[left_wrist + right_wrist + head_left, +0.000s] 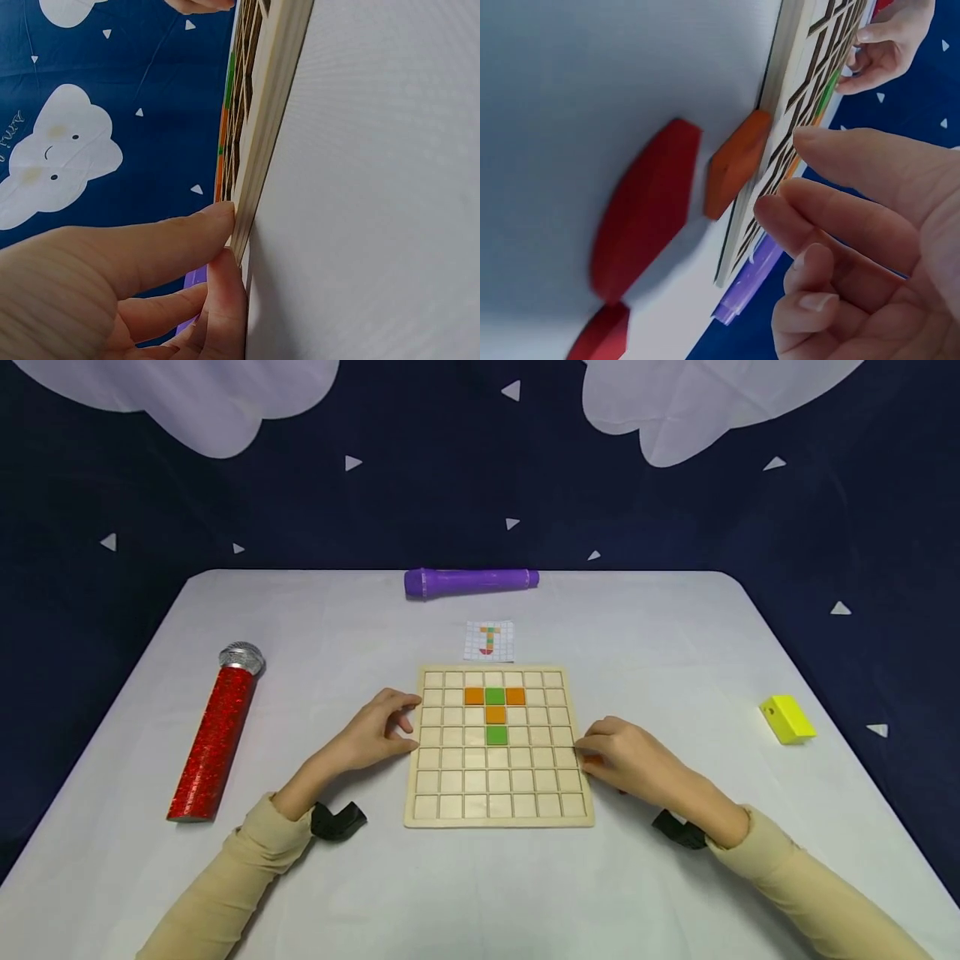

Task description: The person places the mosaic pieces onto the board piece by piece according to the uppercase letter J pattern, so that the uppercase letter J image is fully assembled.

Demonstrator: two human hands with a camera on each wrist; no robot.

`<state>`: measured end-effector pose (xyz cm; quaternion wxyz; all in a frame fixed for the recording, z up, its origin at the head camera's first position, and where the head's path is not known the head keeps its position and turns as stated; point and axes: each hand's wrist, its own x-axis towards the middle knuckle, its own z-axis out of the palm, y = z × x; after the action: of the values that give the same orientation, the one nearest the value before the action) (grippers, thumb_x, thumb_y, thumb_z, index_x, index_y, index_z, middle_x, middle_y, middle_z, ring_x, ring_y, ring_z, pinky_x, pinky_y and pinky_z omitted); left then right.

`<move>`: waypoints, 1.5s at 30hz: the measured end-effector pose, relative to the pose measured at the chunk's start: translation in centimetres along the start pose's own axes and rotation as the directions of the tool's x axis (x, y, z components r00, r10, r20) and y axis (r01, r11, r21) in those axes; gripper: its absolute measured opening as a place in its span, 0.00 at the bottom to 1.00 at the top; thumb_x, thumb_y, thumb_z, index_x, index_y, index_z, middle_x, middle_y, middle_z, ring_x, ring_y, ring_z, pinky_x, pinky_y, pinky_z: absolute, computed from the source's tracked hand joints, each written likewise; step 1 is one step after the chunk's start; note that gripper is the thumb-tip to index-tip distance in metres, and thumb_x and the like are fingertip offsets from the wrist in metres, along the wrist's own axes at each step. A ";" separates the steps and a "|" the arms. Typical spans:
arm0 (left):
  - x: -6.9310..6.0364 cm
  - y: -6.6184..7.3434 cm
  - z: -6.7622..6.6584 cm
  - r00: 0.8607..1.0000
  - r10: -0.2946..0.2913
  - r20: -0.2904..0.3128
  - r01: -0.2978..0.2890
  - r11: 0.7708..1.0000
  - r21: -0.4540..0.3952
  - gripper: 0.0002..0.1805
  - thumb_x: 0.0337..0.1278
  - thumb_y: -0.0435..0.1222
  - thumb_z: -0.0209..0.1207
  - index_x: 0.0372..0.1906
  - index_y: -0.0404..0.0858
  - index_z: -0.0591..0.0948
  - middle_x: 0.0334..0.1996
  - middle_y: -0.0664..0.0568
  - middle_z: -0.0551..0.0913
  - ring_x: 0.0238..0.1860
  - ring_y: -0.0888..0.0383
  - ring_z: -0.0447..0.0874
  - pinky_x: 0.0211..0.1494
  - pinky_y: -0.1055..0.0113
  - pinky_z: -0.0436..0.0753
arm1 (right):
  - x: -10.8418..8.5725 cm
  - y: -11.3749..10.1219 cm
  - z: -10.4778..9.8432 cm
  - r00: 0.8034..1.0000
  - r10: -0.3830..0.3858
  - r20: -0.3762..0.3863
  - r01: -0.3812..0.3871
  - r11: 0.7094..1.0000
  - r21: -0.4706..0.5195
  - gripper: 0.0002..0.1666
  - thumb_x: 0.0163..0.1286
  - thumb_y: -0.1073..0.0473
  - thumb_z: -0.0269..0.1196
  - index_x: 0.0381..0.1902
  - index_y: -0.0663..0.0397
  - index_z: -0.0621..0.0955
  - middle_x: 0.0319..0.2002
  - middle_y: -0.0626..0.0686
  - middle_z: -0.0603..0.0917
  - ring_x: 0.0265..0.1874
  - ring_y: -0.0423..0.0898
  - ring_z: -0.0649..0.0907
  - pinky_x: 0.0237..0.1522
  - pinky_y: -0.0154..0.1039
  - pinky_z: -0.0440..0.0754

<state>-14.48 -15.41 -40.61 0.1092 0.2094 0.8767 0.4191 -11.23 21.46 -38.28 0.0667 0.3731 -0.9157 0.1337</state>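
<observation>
Two hands, left hand (369, 739) and right hand (630, 762), flank the board (476, 757) mid-frame, thumbs and fingertips parted, gripping nothing. A board nudge could jostle the adjacent orange tile (737, 166).

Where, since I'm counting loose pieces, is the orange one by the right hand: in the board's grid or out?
Out: the right-wrist view shows the orange piece beside the board's outer edge, outside its grid.

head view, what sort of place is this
Possibly a play area or tabletop filming setup: a white-covered table bears a grid board and purple microphone, before a navy cloud-patterned backdrop.
</observation>
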 end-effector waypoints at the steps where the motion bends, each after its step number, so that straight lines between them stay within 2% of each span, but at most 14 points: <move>1: 0.0 0.0 0.1 1.000 -0.002 0.001 0.002 1.000 -0.006 0.33 0.48 0.27 0.64 0.62 0.25 0.67 0.49 0.36 0.71 0.35 0.57 0.76 0.35 0.77 0.78 | -0.3 0.0 -0.1 1.000 0.010 0.012 -0.010 1.000 -0.007 0.11 0.50 0.66 0.70 0.35 0.60 0.86 0.30 0.49 0.83 0.31 0.41 0.80 0.32 0.32 0.79; 7: 0.2 0.1 0.1 1.000 -0.006 -0.001 0.006 1.000 -0.011 0.34 0.47 0.27 0.65 0.62 0.25 0.67 0.48 0.37 0.71 0.35 0.58 0.76 0.35 0.77 0.79 | -1.6 0.2 -0.4 0.996 0.056 0.067 -0.054 0.998 -0.030 0.17 0.47 0.65 0.73 0.37 0.63 0.85 0.33 0.50 0.83 0.34 0.43 0.80 0.34 0.35 0.80; 19: 0.2 0.0 0.1 1.000 -0.012 -0.005 0.012 1.000 -0.018 0.34 0.47 0.26 0.65 0.62 0.25 0.67 0.48 0.36 0.70 0.35 0.57 0.76 0.35 0.77 0.78 | -2.0 0.2 -0.1 0.998 0.064 0.029 -0.063 0.997 -0.035 0.15 0.44 0.70 0.72 0.34 0.63 0.85 0.30 0.49 0.82 0.31 0.41 0.78 0.30 0.32 0.79; 24: 0.2 0.0 0.1 1.000 -0.014 -0.002 0.014 0.999 -0.031 0.34 0.47 0.26 0.65 0.62 0.25 0.67 0.49 0.36 0.70 0.35 0.57 0.76 0.35 0.77 0.79 | -2.0 0.2 -0.2 0.997 0.067 0.026 -0.065 0.996 -0.063 0.15 0.44 0.70 0.72 0.34 0.63 0.85 0.31 0.50 0.82 0.32 0.43 0.79 0.32 0.34 0.80; 31: 0.2 -0.1 0.0 1.000 -0.009 -0.004 0.009 1.000 -0.023 0.34 0.47 0.27 0.65 0.62 0.25 0.67 0.49 0.36 0.70 0.35 0.57 0.76 0.34 0.76 0.78 | -1.3 -0.1 -0.6 0.999 0.043 -0.008 -0.043 0.994 -0.102 0.15 0.44 0.68 0.73 0.34 0.62 0.85 0.32 0.52 0.83 0.33 0.45 0.80 0.34 0.37 0.81; 45: -0.1 -0.2 0.1 1.000 -0.010 -0.004 0.010 1.000 -0.014 0.34 0.47 0.27 0.64 0.62 0.25 0.67 0.49 0.36 0.70 0.35 0.58 0.75 0.35 0.76 0.78 | 1.1 -1.5 0.3 1.000 0.003 -0.021 -0.004 0.999 -0.037 0.12 0.48 0.67 0.72 0.33 0.61 0.86 0.31 0.50 0.83 0.33 0.43 0.80 0.32 0.33 0.80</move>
<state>-14.41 -15.47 -40.81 0.1110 0.2033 0.8750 0.4251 -10.97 19.67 -38.01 0.0830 0.3690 -0.9178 0.1208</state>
